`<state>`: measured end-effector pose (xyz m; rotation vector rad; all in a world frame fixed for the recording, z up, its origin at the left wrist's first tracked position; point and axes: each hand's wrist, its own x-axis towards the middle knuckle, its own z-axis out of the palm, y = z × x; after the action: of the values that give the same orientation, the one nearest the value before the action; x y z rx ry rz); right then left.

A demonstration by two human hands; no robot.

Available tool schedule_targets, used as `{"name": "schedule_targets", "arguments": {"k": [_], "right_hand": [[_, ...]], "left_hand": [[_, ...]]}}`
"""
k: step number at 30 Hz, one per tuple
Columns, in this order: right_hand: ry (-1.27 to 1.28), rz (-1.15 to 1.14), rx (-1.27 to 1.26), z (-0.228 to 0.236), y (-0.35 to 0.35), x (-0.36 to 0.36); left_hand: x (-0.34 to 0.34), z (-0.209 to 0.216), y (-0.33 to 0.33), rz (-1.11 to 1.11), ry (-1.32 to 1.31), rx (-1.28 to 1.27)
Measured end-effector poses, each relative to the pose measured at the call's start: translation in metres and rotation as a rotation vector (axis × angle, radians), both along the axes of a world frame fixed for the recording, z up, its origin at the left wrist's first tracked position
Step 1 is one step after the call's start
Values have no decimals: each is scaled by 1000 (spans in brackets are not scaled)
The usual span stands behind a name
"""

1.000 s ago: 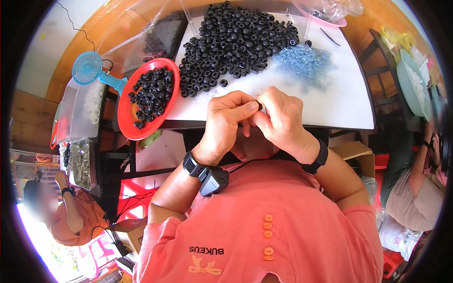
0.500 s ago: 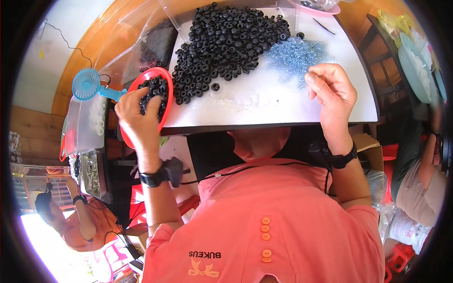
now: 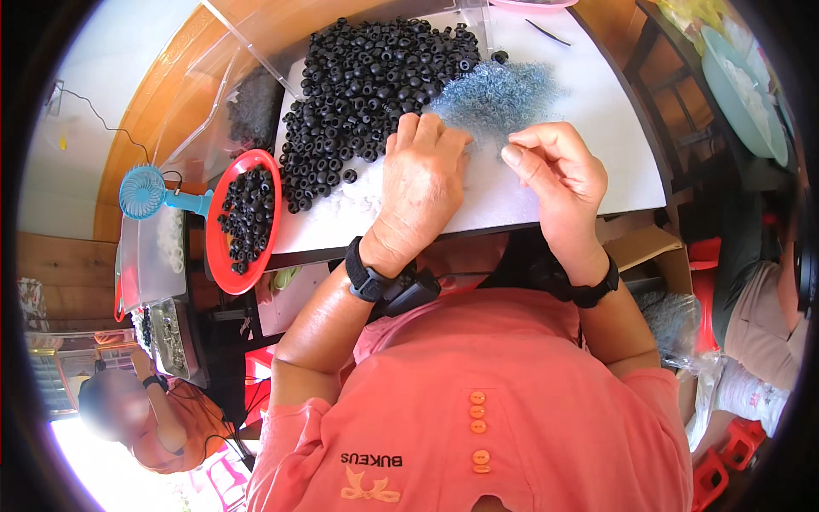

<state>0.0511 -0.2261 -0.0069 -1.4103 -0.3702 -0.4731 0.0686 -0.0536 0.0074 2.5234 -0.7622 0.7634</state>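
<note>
A large heap of small black hollow round pieces [image 3: 367,90] covers the far left of the white tabletop [image 3: 610,111]. Right of it lies a loose pile of fine, glinting blue-grey bits [image 3: 499,94], too small to name. My left hand [image 3: 420,188] is over the table at the near edge of the black heap, its fingers curled; whatever they hold is hidden. Close by on the right, my right hand [image 3: 567,183] pinches thumb and forefinger together below the blue-grey pile. Anything in that pinch is too small to make out.
A red oval basin [image 3: 213,269] of black pieces stands at the table's left edge, beside a blue fan [image 3: 142,192]. Clear plastic panels [image 3: 217,102] rise behind. A thin black strip [image 3: 548,32] lies at the far right. Another person [image 3: 175,418] sits at lower left.
My left hand has left the red basin and come right, to the table beside my right hand. My right hand keeps its pinch. The whole view has shifted slightly.
</note>
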Motion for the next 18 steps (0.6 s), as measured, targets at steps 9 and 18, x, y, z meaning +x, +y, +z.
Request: {"name": "schedule_targets", "arguments": {"k": [9,18], "right_hand": [[1,-8,-18,-3,-1,1],[-3,-8,-62,-3,-3,-1]], "left_hand": [[1,-1,1,-9,-2,-45],[-11,-4,4,-11,-9,-53]]}}
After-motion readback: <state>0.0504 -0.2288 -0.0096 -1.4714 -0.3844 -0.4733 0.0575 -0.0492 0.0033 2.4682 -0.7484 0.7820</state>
